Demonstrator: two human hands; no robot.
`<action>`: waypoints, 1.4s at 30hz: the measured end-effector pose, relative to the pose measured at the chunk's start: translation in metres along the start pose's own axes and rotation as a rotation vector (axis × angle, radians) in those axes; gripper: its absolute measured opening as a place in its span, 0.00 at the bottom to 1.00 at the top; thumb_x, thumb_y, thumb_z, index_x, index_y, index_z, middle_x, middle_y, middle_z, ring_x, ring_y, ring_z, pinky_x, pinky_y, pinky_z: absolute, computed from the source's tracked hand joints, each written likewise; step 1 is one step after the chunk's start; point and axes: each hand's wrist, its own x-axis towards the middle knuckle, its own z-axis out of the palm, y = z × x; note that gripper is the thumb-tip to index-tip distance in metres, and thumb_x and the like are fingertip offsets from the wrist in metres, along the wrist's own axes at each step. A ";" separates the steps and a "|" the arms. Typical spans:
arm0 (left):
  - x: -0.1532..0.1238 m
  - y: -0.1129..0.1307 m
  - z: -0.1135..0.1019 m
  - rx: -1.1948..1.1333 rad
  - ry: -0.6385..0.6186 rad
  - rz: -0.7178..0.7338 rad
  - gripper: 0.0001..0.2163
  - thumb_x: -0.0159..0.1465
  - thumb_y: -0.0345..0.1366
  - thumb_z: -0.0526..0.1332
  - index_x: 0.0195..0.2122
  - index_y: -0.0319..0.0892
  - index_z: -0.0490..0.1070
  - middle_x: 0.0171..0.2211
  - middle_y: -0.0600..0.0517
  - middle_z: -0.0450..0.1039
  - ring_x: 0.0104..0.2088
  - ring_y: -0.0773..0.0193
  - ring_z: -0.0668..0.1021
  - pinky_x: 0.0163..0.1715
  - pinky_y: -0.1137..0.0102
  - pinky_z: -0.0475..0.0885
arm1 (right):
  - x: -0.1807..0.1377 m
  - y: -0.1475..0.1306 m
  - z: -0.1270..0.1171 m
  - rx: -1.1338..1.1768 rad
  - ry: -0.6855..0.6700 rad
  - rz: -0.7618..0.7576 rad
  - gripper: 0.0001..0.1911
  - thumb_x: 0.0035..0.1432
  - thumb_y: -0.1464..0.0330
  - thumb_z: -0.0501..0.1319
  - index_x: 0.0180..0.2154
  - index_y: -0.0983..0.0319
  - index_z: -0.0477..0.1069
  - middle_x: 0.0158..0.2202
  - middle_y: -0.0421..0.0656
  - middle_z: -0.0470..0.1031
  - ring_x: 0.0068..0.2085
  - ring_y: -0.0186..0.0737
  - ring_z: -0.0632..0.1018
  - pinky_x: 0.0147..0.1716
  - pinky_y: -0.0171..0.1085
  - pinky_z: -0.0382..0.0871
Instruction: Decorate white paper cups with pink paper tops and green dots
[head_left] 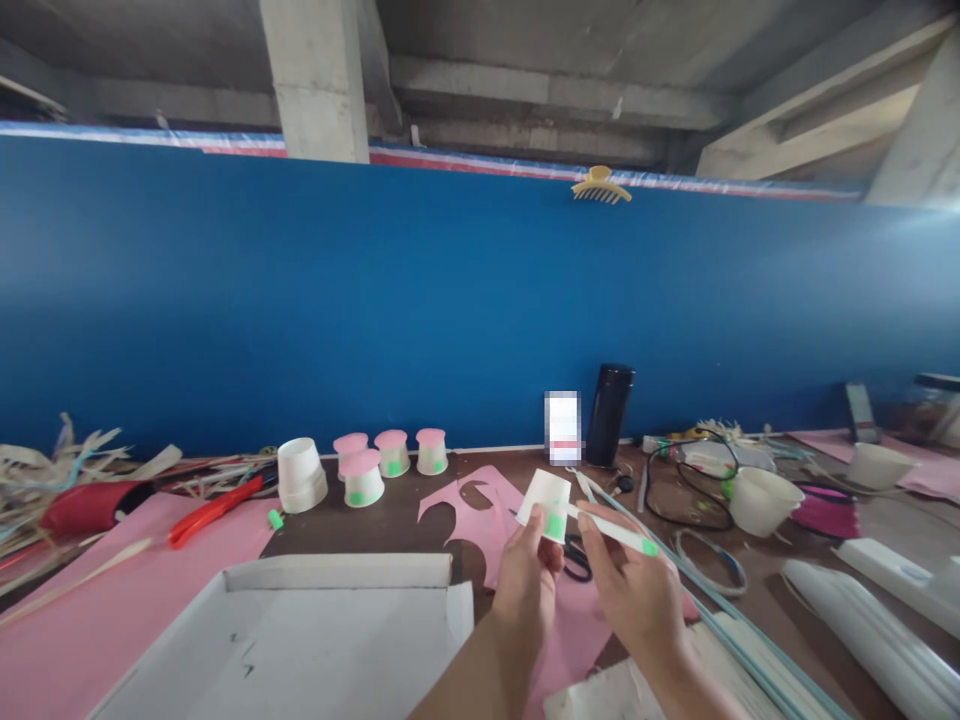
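My left hand (526, 565) is closed around a small white paper cup (541, 497), tilted, with a green patch on its side. My right hand (634, 580) pinches a white strip (616, 530) with a green end; its other end reaches the cup's side. Whether the strip is stuck to the cup I cannot tell. Beneath the hands lie black-handled scissors (577, 560), partly hidden, and a pink sheet (480, 510) with rounded cutouts. Farther left stand several white cups with pink tops and green patches, one of them in front (364, 485).
Stacked white cups (301, 475) and red-handled pliers or cutters (214, 512) are at left, behind a white open box (337, 572). A black bottle (610, 415) and a phone-like screen (563, 425) stand by the blue partition (450, 300). Cables, a white cup (761, 500) and strips lie right.
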 end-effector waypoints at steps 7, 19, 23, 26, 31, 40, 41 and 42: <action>0.001 0.006 0.001 -0.221 0.057 -0.088 0.10 0.57 0.38 0.69 0.34 0.38 0.70 0.21 0.55 0.65 0.20 0.72 0.69 0.20 0.77 0.66 | 0.004 -0.002 -0.006 0.094 0.212 -0.060 0.10 0.61 0.67 0.59 0.43 0.61 0.74 0.39 0.45 0.78 0.40 0.42 0.79 0.42 0.40 0.72; 0.000 0.008 -0.002 -0.249 0.009 -0.094 0.12 0.56 0.39 0.69 0.36 0.40 0.71 0.21 0.55 0.66 0.20 0.71 0.69 0.21 0.76 0.67 | 0.003 0.003 -0.008 0.118 0.183 -0.020 0.11 0.61 0.66 0.59 0.44 0.60 0.74 0.40 0.46 0.78 0.42 0.44 0.78 0.43 0.41 0.72; -0.001 0.006 -0.001 -0.160 0.033 -0.082 0.12 0.58 0.39 0.68 0.38 0.38 0.71 0.22 0.54 0.66 0.20 0.71 0.68 0.21 0.76 0.66 | 0.002 0.004 -0.006 0.092 0.144 -0.028 0.11 0.62 0.66 0.58 0.44 0.60 0.74 0.41 0.46 0.79 0.43 0.44 0.78 0.43 0.40 0.72; -0.003 0.003 0.000 -0.088 0.038 -0.055 0.12 0.58 0.40 0.68 0.36 0.37 0.72 0.24 0.53 0.67 0.21 0.72 0.67 0.22 0.76 0.66 | 0.003 0.003 -0.005 0.082 0.102 -0.037 0.11 0.62 0.65 0.58 0.43 0.60 0.74 0.39 0.45 0.79 0.42 0.43 0.79 0.42 0.38 0.73; -0.002 -0.002 -0.003 0.002 0.025 -0.019 0.16 0.55 0.44 0.69 0.37 0.36 0.73 0.27 0.53 0.67 0.24 0.72 0.67 0.26 0.76 0.67 | 0.004 0.000 -0.003 0.052 0.043 -0.012 0.11 0.63 0.63 0.56 0.42 0.60 0.75 0.39 0.46 0.80 0.42 0.43 0.80 0.41 0.38 0.74; -0.006 0.000 0.002 0.125 -0.010 0.012 0.20 0.51 0.50 0.71 0.30 0.37 0.71 0.24 0.54 0.64 0.23 0.71 0.64 0.26 0.73 0.62 | 0.002 0.008 0.000 0.007 0.035 -0.006 0.13 0.62 0.62 0.57 0.43 0.59 0.74 0.41 0.47 0.80 0.44 0.45 0.79 0.44 0.41 0.73; -0.007 0.000 0.003 0.132 -0.011 0.013 0.21 0.50 0.51 0.71 0.29 0.37 0.70 0.24 0.54 0.64 0.23 0.72 0.63 0.26 0.73 0.62 | 0.002 0.008 0.000 0.006 0.038 -0.006 0.13 0.62 0.62 0.56 0.43 0.59 0.75 0.42 0.47 0.80 0.44 0.46 0.79 0.44 0.41 0.73; -0.008 0.001 0.004 0.135 -0.012 0.013 0.21 0.50 0.51 0.71 0.28 0.38 0.69 0.24 0.54 0.64 0.23 0.72 0.63 0.26 0.73 0.61 | 0.002 0.008 0.000 0.005 0.041 -0.007 0.13 0.62 0.62 0.56 0.43 0.60 0.75 0.42 0.47 0.80 0.44 0.46 0.79 0.44 0.41 0.73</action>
